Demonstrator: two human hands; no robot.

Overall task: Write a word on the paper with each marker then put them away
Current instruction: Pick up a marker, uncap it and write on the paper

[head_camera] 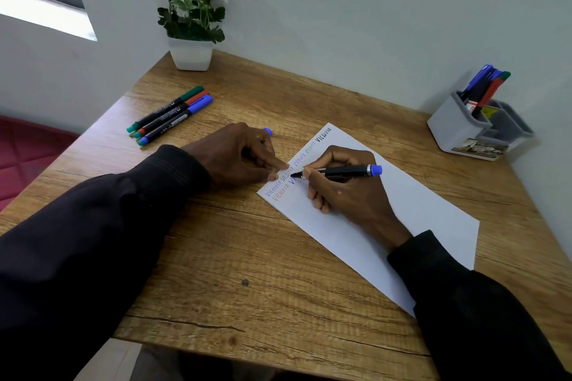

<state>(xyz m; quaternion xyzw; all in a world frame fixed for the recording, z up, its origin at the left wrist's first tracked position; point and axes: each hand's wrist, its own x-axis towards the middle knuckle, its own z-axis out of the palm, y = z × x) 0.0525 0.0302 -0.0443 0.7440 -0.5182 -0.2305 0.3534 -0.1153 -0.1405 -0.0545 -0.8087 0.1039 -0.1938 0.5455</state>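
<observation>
The right hand (346, 195) rests on the paper (418, 210) and grips a blue marker (343, 171), tip down on the second line of words, by the paper's left edge. The left hand (235, 155) touches that edge with one fingertip, its other fingers curled round a blue cap (268, 132). Three markers (173, 114) lie together well left of the paper; a holder (458, 130) stands beyond its right side.
</observation>
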